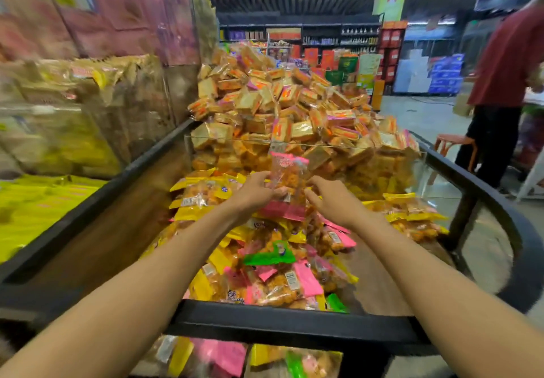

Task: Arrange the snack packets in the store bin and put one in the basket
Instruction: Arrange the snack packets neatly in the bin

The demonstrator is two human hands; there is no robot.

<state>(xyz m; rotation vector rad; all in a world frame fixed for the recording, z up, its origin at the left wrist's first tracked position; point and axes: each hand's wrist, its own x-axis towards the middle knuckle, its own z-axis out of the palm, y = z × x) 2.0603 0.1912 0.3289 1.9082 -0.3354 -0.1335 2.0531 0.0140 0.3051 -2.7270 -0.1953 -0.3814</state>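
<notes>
We have a pink-topped snack packet (287, 176) held up over the far part of the store bin (297, 320), between our two hands and straight ahead of us. Its long axis stands nearly upright, pink sealed edge at the top, a second pink band at the bottom, and it leans a little to the right. Our left hand (255, 191) has its fingers curled around the packet's left edge near the lower half; our right hand (331, 198) sits just beside the right edge with fingers bent toward it, though we cannot tell for sure whether it is truly gripping or only touching. Both hands are about equally far out, so the left one, with the clearer hold, looks like the one carrying the weight.

The packet is clear, glossy film with orange, knobbly fried pieces showing through, light and crinkly by the look of it, likely to flex if pinched at one corner. Below it lies a loose heap of similar packets (273, 263) with yellow, pink and green header strips, slippery and overlapping at all angles. Past a clear divider (323, 145) rises a mound of square, flat wrapped cakes (282, 107). The bin has a dark, smooth rim and glass sides.

No basket shows in view, so we judge this packet is either being laid back flat among its kind or picked out for carrying
</notes>
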